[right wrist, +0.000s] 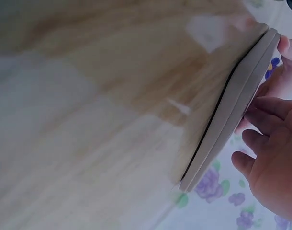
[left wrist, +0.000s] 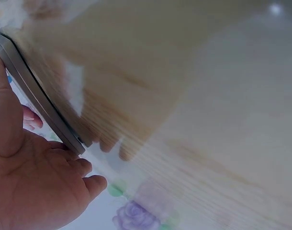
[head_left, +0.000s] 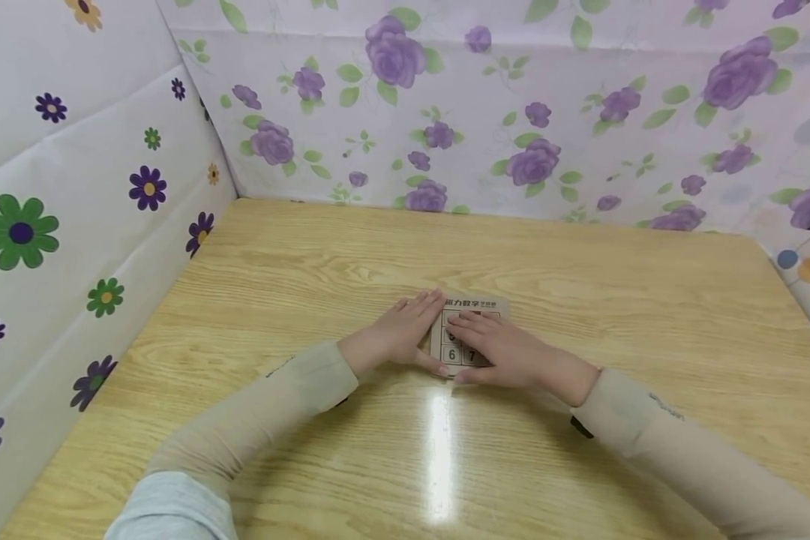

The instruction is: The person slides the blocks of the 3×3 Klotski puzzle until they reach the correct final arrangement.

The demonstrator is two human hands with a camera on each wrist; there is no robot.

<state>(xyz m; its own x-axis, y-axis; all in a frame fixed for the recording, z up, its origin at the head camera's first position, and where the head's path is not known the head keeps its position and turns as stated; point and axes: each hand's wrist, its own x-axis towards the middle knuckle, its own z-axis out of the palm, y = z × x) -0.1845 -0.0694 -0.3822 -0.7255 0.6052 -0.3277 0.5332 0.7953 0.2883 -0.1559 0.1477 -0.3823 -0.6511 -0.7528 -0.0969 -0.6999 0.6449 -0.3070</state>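
A flat number slide puzzle (head_left: 454,367) lies on the table, with printed characters along its far edge and number tiles such as 6 and 7 showing. My left hand (head_left: 405,330) rests against its left side, fingers stretched along the edge and thumb at the near edge. Over the tiles lies my right hand (head_left: 506,349), its fingertips touching them and hiding the right part, thumb by the near right edge. In the left wrist view the puzzle's side (left wrist: 40,96) touches the left hand. The right wrist view shows the right fingers (right wrist: 265,117) on the puzzle's face.
The glossy wood-grain table (head_left: 297,277) reaches around the puzzle on all sides. A white cloth with purple roses (head_left: 394,52) hangs behind it, and a cloth with daisies (head_left: 20,232) hangs at the left. A bright reflection lies on the near tabletop.
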